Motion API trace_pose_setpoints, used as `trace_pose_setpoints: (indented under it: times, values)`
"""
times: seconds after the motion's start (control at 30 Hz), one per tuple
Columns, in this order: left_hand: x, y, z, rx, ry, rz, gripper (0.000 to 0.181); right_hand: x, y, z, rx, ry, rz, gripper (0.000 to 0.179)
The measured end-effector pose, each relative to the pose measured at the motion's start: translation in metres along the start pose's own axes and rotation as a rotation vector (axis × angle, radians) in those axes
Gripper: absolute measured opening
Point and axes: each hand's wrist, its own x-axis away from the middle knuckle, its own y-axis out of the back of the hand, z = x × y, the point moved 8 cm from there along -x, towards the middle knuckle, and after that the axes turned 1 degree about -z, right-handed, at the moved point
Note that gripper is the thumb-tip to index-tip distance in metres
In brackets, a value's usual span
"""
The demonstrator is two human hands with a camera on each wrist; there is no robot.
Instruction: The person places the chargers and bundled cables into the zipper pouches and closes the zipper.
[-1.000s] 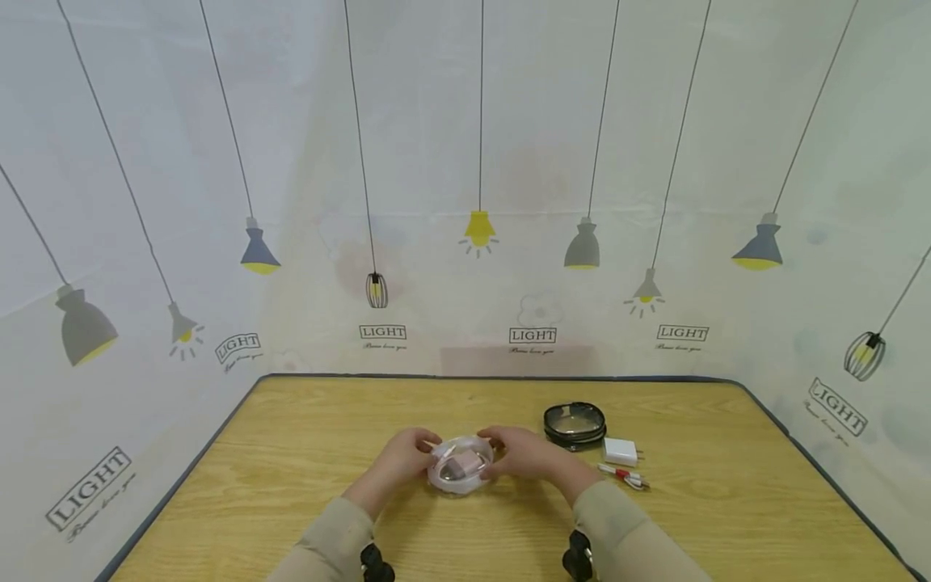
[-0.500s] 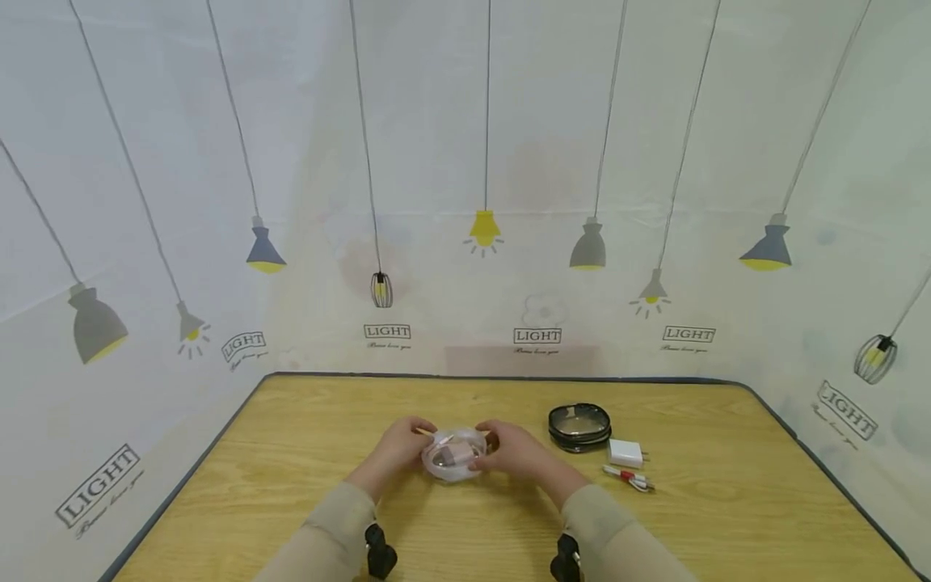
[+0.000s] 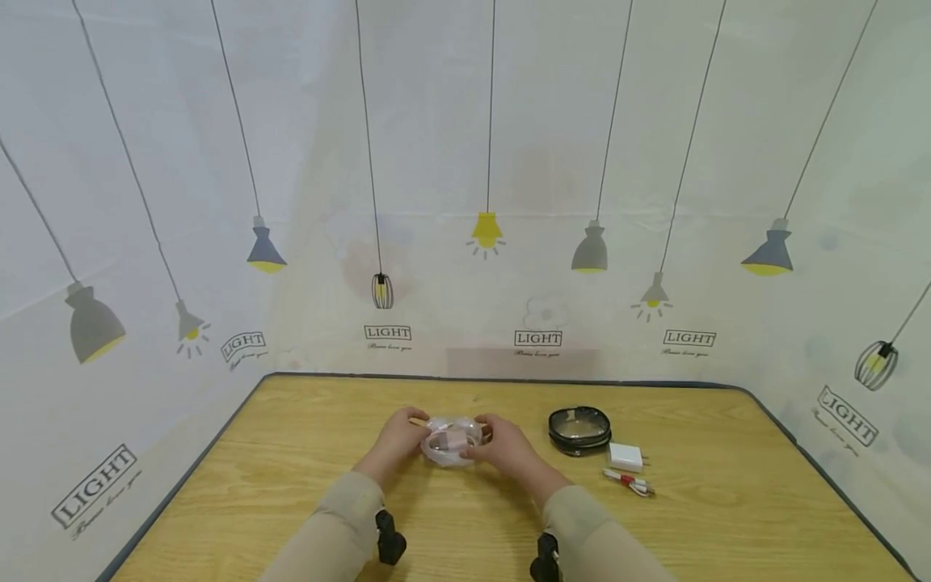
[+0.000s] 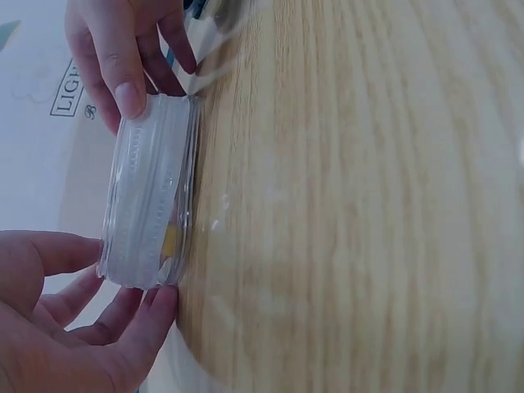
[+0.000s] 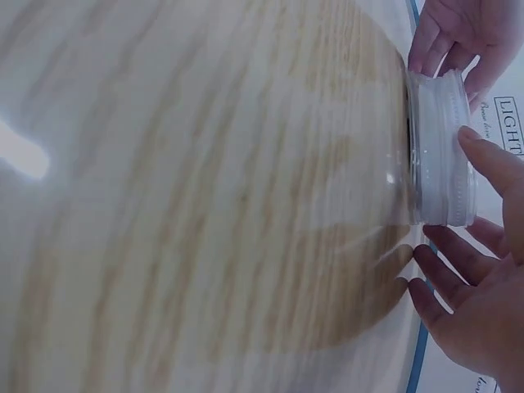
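Observation:
A small round clear pouch (image 3: 452, 443) with a whitish zipper band is held between both hands, close over the wooden table. Through its top a pinkish block and a coiled cord-like item show. My left hand (image 3: 398, 443) grips the pouch's left side, thumb and fingertips at its edge. On the opposite side my right hand (image 3: 507, 446) holds it, the thumb pressing on the zipper band (image 5: 442, 147) in the right wrist view. From the left wrist, the pouch (image 4: 147, 192) appears edge-on, with a yellow patch (image 4: 169, 240) visible inside.
To the right of the hands lies a clear round pouch with black trim (image 3: 579, 430). Near it are a white plug charger (image 3: 625, 457) and a short white cable with a red band (image 3: 629, 482). A dark edge strip (image 3: 502, 377) borders the table (image 3: 349, 404) before a lamp-printed backdrop.
Both hands have carried the whitish pouch forward, away from the body, and slightly left, keeping hold of it. The black-trimmed pouch, charger and cable stay in place; the head view shifted slightly.

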Motion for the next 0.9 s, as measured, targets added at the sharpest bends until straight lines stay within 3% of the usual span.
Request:
trace_pose_setpoints:
  times: [0.4, 0.73, 0.9]
  values:
    - [-0.012, 0.002, -0.002, -0.008, 0.009, -0.015, 0.029, -0.009, 0.000, 0.003, -0.001, -0.018, -0.042, 0.068]
    - [-0.008, 0.001, -0.005, 0.101, 0.025, -0.033, 0.031, -0.012, -0.001, 0.000, -0.013, -0.036, -0.056, 0.069]
    - [-0.010, 0.005, -0.005, 0.120, -0.005, -0.067, 0.035, -0.013, 0.000, -0.001, -0.004, -0.041, -0.061, 0.069]
